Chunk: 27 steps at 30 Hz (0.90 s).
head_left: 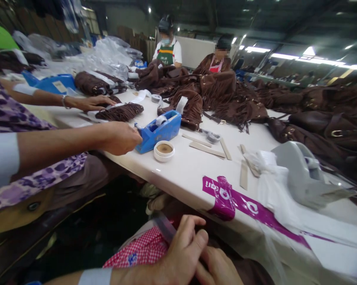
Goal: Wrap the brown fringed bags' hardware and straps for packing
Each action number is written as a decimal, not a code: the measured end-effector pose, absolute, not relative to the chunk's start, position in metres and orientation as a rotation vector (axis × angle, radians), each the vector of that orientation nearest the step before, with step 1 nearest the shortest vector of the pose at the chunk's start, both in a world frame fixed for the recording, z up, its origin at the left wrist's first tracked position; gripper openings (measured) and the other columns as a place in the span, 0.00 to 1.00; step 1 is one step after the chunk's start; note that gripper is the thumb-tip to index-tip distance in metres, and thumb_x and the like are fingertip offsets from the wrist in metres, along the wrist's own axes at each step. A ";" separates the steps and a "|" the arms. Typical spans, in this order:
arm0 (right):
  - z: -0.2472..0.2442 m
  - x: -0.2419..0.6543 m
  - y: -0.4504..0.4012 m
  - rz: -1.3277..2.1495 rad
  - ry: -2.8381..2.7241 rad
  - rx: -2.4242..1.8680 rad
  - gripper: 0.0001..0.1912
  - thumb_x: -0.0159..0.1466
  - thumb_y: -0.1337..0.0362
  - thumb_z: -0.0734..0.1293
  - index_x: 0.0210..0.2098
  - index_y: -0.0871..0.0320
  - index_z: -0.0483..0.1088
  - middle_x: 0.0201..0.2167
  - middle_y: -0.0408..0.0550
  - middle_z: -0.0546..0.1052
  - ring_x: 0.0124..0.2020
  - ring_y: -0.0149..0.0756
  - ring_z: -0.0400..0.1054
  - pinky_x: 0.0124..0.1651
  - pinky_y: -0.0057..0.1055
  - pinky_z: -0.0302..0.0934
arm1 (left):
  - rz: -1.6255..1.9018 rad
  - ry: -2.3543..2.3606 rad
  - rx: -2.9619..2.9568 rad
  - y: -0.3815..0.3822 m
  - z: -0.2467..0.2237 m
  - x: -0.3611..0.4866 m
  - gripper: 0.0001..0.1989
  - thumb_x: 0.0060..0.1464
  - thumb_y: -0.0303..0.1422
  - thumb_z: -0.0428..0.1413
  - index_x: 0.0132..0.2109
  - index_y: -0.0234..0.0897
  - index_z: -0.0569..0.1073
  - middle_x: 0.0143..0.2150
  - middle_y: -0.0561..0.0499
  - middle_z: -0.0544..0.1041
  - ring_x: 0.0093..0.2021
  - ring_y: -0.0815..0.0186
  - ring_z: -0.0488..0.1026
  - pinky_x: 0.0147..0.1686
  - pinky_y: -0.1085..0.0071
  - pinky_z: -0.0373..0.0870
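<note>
Low in front of my lap, my left hand (182, 250) has its fingers bent, with the thumb and index finger toward the table. My right hand (220, 267) is up against it, its fingers curled in under the left palm. What the fingers close on, if anything, is hidden between the hands. Dark brown material (251, 272) lies just beyond my right hand, cut off by the lower edge. A red-and-white checked cloth (142, 247) covers my lap beside my left wrist.
Left, a co-worker's hand reaches to a blue tape dispenser (159, 130); their other rests by a fringed brown bundle (119, 112). A white round tub (164, 151), beige strips (208, 150) and a grey tape dispenser (305, 174) are on the table. Brown bags (216, 95) and two people are behind.
</note>
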State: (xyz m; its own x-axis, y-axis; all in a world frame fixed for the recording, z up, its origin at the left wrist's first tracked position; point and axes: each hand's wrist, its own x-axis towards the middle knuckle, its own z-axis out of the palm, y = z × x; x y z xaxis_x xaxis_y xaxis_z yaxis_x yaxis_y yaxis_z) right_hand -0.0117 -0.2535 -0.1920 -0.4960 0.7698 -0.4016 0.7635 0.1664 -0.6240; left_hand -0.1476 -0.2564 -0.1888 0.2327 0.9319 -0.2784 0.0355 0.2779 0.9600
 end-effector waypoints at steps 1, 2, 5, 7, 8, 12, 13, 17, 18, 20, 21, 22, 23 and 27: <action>-0.195 -0.008 -0.254 1.307 -2.356 -1.554 0.18 0.67 0.54 0.58 0.36 0.57 0.76 0.34 0.51 0.80 0.36 0.43 0.74 0.38 0.30 0.61 | 0.816 1.150 1.087 -0.256 -0.188 -0.148 0.16 0.61 0.41 0.48 0.50 0.37 0.67 0.50 0.46 0.68 0.50 0.61 0.65 0.53 0.67 0.61; -0.196 -0.005 -0.253 1.330 -2.321 -1.530 0.20 0.68 0.52 0.57 0.35 0.57 0.76 0.33 0.50 0.80 0.35 0.41 0.73 0.39 0.30 0.62 | 0.798 1.125 1.079 -0.254 -0.186 -0.152 0.15 0.60 0.39 0.49 0.50 0.37 0.68 0.48 0.47 0.69 0.49 0.61 0.66 0.51 0.67 0.63; -0.186 0.002 -0.244 1.444 -2.255 -1.404 0.24 0.68 0.49 0.55 0.32 0.58 0.74 0.30 0.46 0.77 0.33 0.37 0.68 0.38 0.28 0.60 | 0.655 0.956 1.195 -0.237 -0.176 -0.176 0.14 0.57 0.36 0.51 0.48 0.38 0.71 0.45 0.50 0.73 0.46 0.63 0.68 0.46 0.69 0.65; -0.173 0.005 -0.237 1.528 -2.225 -1.343 0.25 0.68 0.47 0.55 0.29 0.58 0.71 0.27 0.44 0.73 0.29 0.34 0.65 0.34 0.27 0.58 | 0.421 0.856 1.388 -0.221 -0.173 -0.196 0.13 0.54 0.38 0.56 0.45 0.39 0.74 0.40 0.53 0.75 0.40 0.65 0.70 0.39 0.72 0.65; -0.168 0.005 -0.234 1.550 -2.220 -1.336 0.25 0.68 0.47 0.55 0.28 0.58 0.70 0.25 0.43 0.71 0.28 0.33 0.63 0.32 0.26 0.56 | 0.291 0.827 1.440 -0.213 -0.174 -0.206 0.13 0.49 0.39 0.60 0.42 0.39 0.75 0.34 0.55 0.74 0.34 0.67 0.69 0.32 0.74 0.63; -0.161 0.004 -0.230 1.481 -2.173 -1.422 0.26 0.69 0.45 0.52 0.26 0.57 0.63 0.23 0.40 0.64 0.27 0.31 0.59 0.31 0.26 0.54 | 0.092 0.692 1.273 -0.192 -0.181 -0.227 0.13 0.47 0.44 0.60 0.31 0.38 0.72 0.22 0.58 0.69 0.21 0.72 0.63 0.21 0.77 0.58; -0.162 0.003 -0.230 1.472 -2.143 -1.441 0.26 0.69 0.45 0.50 0.28 0.56 0.63 0.24 0.40 0.65 0.27 0.31 0.60 0.31 0.25 0.55 | 0.101 0.674 1.209 -0.189 -0.181 -0.228 0.13 0.48 0.44 0.59 0.30 0.38 0.72 0.21 0.58 0.68 0.19 0.73 0.62 0.21 0.77 0.58; -0.168 -0.003 -0.233 1.409 -2.129 -1.462 0.28 0.70 0.44 0.46 0.38 0.55 0.67 0.26 0.42 0.69 0.28 0.32 0.63 0.31 0.26 0.56 | 0.112 0.709 1.153 -0.189 -0.174 -0.228 0.09 0.49 0.38 0.57 0.28 0.37 0.72 0.17 0.59 0.67 0.16 0.74 0.61 0.18 0.79 0.59; -0.169 -0.005 -0.234 1.373 -2.152 -1.464 0.28 0.70 0.45 0.46 0.41 0.55 0.68 0.28 0.43 0.71 0.29 0.33 0.65 0.31 0.26 0.56 | 0.099 0.716 1.157 -0.190 -0.171 -0.227 0.08 0.49 0.36 0.57 0.27 0.37 0.73 0.17 0.59 0.67 0.15 0.74 0.62 0.17 0.79 0.57; -0.171 -0.008 -0.234 1.307 -2.187 -1.465 0.26 0.71 0.46 0.46 0.46 0.54 0.68 0.32 0.45 0.75 0.33 0.35 0.68 0.34 0.27 0.58 | 0.092 0.711 1.165 -0.194 -0.169 -0.223 0.09 0.50 0.34 0.55 0.26 0.36 0.73 0.16 0.58 0.68 0.15 0.74 0.62 0.16 0.79 0.56; -0.171 -0.010 -0.233 1.289 -2.195 -1.468 0.25 0.71 0.47 0.47 0.48 0.53 0.68 0.35 0.46 0.76 0.35 0.36 0.69 0.36 0.28 0.59 | 0.110 0.705 1.168 -0.196 -0.169 -0.221 0.09 0.51 0.33 0.55 0.25 0.36 0.73 0.16 0.58 0.69 0.15 0.74 0.63 0.16 0.79 0.56; -0.171 -0.012 -0.233 1.276 -2.197 -1.471 0.25 0.71 0.48 0.47 0.49 0.53 0.67 0.37 0.46 0.76 0.37 0.37 0.70 0.39 0.29 0.60 | 0.136 0.703 1.168 -0.198 -0.170 -0.219 0.09 0.51 0.33 0.55 0.25 0.36 0.74 0.16 0.57 0.70 0.16 0.73 0.64 0.17 0.79 0.57; -0.171 -0.014 -0.233 1.271 -2.201 -1.474 0.24 0.71 0.49 0.47 0.51 0.53 0.67 0.38 0.47 0.77 0.39 0.38 0.70 0.42 0.30 0.60 | 0.164 0.706 1.160 -0.200 -0.172 -0.217 0.08 0.51 0.32 0.55 0.26 0.36 0.75 0.17 0.57 0.71 0.16 0.73 0.65 0.18 0.79 0.59; -0.161 -0.023 -0.233 1.257 -2.271 -1.453 0.23 0.72 0.52 0.47 0.54 0.52 0.66 0.42 0.48 0.77 0.42 0.39 0.71 0.47 0.33 0.60 | 0.156 0.659 1.056 -0.206 -0.180 -0.212 0.07 0.49 0.35 0.58 0.27 0.37 0.76 0.16 0.57 0.72 0.15 0.72 0.66 0.17 0.78 0.60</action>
